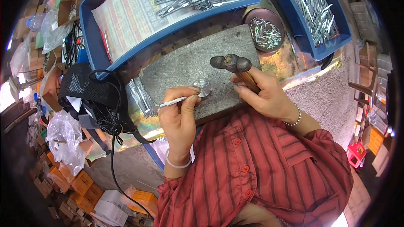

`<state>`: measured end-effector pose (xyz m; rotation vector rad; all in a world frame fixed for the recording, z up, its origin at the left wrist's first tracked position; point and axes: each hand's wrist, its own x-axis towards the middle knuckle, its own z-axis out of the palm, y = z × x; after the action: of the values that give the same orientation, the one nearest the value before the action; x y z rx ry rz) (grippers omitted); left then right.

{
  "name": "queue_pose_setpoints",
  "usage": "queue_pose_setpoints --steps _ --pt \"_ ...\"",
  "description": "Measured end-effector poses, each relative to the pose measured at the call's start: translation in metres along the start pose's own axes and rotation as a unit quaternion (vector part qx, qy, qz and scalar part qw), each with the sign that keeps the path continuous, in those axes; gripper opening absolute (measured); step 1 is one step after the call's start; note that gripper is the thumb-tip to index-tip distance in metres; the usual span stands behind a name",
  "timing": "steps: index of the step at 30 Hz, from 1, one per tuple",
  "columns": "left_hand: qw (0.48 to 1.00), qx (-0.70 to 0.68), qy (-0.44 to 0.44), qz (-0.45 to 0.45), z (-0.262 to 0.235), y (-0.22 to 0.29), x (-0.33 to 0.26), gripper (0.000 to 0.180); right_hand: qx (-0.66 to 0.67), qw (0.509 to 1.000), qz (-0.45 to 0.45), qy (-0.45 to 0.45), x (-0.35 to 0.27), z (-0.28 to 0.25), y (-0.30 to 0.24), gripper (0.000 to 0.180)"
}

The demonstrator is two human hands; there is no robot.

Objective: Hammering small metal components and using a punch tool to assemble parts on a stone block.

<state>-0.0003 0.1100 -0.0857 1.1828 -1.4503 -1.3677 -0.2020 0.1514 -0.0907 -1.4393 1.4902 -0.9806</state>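
My left hand point(179, 111) pinches a slim silver metal rod point(174, 101) between thumb and fingers, its length slanting across the hand. The rod's inner end meets a small shiny round metal piece point(205, 88) on the grey stone slab point(176, 67); I cannot tell whether the two are joined. Wrapped round a wooden handle, my right hand point(265, 94) holds a hammer point(230, 63), its dark steel head raised above the slab. Beside the slab's left edge lies a bundle of similar metal rods point(142, 96).
Beyond the slab sits a blue tray point(168, 26) heaped with metal rods. Another blue tray point(343, 40) of rods stands at the far right. A round dish point(248, 17) holds small metal pieces. At left are a black bag point(90, 88) and cable; cardboard boxes point(82, 183) lie below.
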Motion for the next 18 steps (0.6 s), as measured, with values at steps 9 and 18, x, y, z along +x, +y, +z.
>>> queue_pose_setpoints --steps 9,18 --pt "0.999 0.022 -0.034 0.002 -0.0054 -0.0039 -0.0018 0.006 0.004 1.0 0.009 0.0 -0.0004 0.0007 -0.0024 0.017" --pt "0.998 0.046 -0.029 0.018 -0.0048 -0.0057 -0.0033 0.005 -0.007 1.0 0.001 0.006 -0.0022 0.0022 0.0003 0.017"
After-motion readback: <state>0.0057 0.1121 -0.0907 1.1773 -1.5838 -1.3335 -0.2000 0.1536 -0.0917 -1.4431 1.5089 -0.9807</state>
